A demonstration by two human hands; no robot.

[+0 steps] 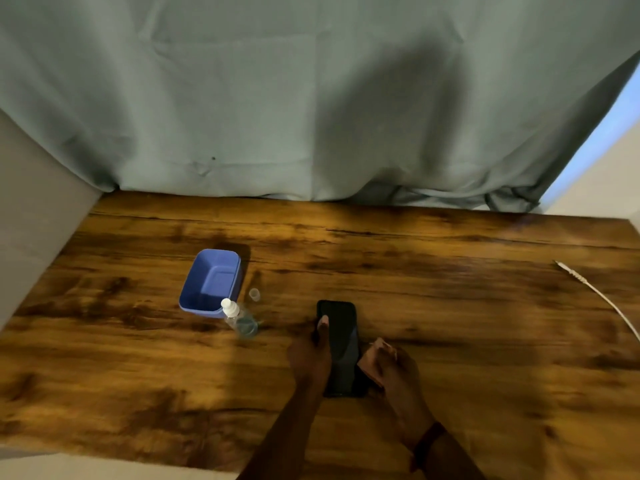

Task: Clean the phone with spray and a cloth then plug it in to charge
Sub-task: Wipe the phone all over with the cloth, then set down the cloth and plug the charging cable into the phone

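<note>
While left fingers (323,329) clasp phone (343,344), right fingers (380,369) hold cloth (380,347) beside it.

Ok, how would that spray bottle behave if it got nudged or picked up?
The bottle looks small and clear, so it is probably light. It stands upright on a narrow base beside the tub, so a nudge could well tip it. Its body seems round, so once down it might roll. Its cap lies off.

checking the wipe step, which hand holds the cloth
The right hand grips the brown cloth beside the phone; the left hand holds the phone instead.
</note>
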